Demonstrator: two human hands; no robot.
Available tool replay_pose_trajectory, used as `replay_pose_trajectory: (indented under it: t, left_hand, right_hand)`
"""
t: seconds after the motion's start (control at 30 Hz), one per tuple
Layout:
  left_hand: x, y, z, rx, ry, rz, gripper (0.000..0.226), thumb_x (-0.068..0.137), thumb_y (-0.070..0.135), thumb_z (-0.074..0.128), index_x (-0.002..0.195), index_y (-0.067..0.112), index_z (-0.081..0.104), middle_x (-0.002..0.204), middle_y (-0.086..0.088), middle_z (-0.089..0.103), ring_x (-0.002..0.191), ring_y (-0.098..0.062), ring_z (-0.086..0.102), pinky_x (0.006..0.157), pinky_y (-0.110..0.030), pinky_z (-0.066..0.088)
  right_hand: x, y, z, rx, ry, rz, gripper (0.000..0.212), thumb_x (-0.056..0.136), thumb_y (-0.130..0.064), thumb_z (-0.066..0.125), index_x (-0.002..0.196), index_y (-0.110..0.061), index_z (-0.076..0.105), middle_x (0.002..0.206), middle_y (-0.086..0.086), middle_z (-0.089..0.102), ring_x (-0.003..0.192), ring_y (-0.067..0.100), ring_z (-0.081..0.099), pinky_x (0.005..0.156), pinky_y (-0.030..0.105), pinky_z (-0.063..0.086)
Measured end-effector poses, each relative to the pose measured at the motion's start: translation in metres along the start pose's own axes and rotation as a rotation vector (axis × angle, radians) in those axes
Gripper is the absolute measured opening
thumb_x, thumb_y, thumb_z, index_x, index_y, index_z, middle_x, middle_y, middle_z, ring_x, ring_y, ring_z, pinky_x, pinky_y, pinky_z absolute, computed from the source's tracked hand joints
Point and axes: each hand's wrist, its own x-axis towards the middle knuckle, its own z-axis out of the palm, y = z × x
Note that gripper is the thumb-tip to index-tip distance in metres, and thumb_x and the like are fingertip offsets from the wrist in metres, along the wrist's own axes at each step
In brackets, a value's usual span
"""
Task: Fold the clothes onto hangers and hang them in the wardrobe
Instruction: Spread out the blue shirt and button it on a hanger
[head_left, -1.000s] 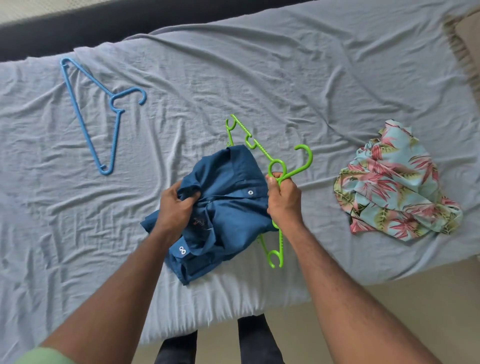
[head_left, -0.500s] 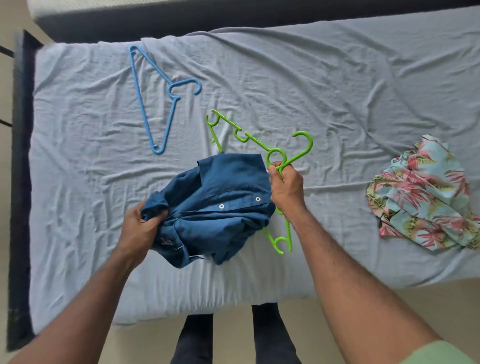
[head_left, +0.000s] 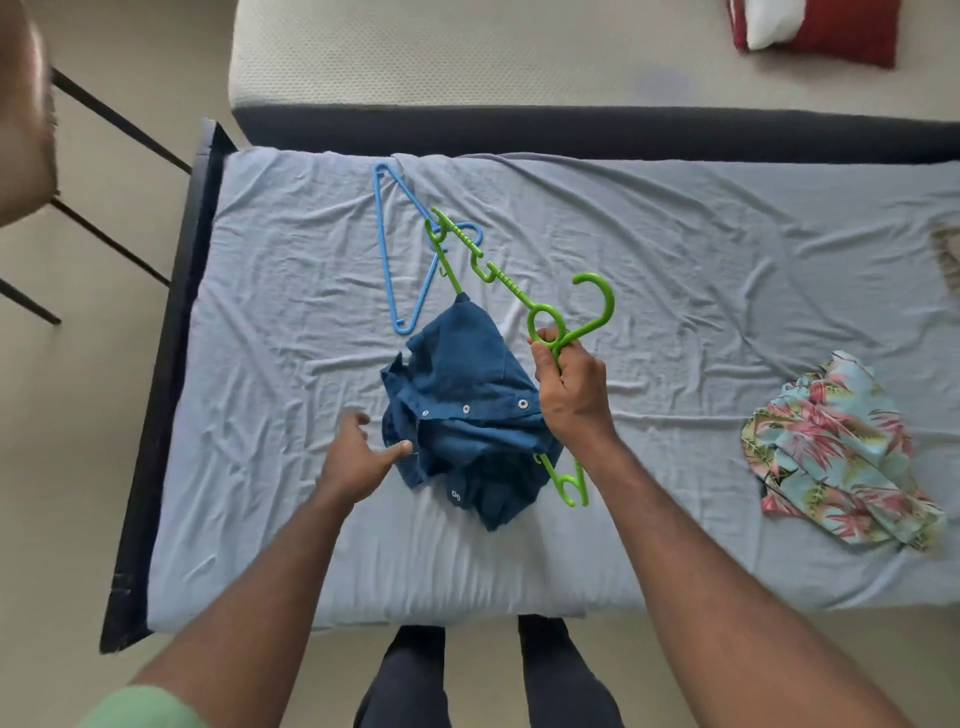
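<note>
A: Left to right, centre frame?
B: Left hand (head_left: 358, 457), fingers spread, empty, beside blue shirt (head_left: 467, 415). Right hand (head_left: 571, 395) grips green hanger (head_left: 543, 325), shirt draped on it.
A: Step?
B: Likely carrying to wardrobe; wardrobe unseen.

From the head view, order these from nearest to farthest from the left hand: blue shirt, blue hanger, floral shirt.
Measured from the left hand:
1. Blue shirt: just right of the fingers, beside the thumb.
2. Blue hanger: farther up the bed, lying flat.
3. Floral shirt: far right edge of the bed.
</note>
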Motion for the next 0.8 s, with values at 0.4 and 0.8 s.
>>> replay_pose_trajectory:
  t: [0.4, 0.8]
  left_hand:
    - [-0.113, 0.106, -0.002, 0.499, 0.264, 0.398, 0.105, 0.063, 0.069, 0.077, 0.142, 0.020, 0.030, 0.143, -0.001, 0.036, 0.132, -0.024, 0.039, 0.097, -0.053, 0.040]
    - [-0.213, 0.179, -0.114, 0.466, 0.749, 0.857, 0.005, 0.075, 0.024, 0.052, 0.078, 0.024, 0.056, 0.070, 0.005, 0.062, 0.073, -0.024, 0.060, 0.079, -0.043, 0.037]
  right_hand:
    - [-0.040, -0.165, -0.030, 0.007, 0.006, -0.122, 0.017, 0.104, -0.021, 0.054, 0.098, -0.010, 0.066, 0.055, -0.007, 0.047, 0.049, 0.008, 0.047, 0.048, 0.018, 0.032]
    - [-0.053, -0.327, -0.108, 0.063, 0.028, -0.365, 0.018, 0.105, -0.019, 0.053, 0.096, -0.010, 0.066, 0.066, -0.002, 0.058, 0.057, 0.004, 0.051, 0.053, 0.014, 0.035]
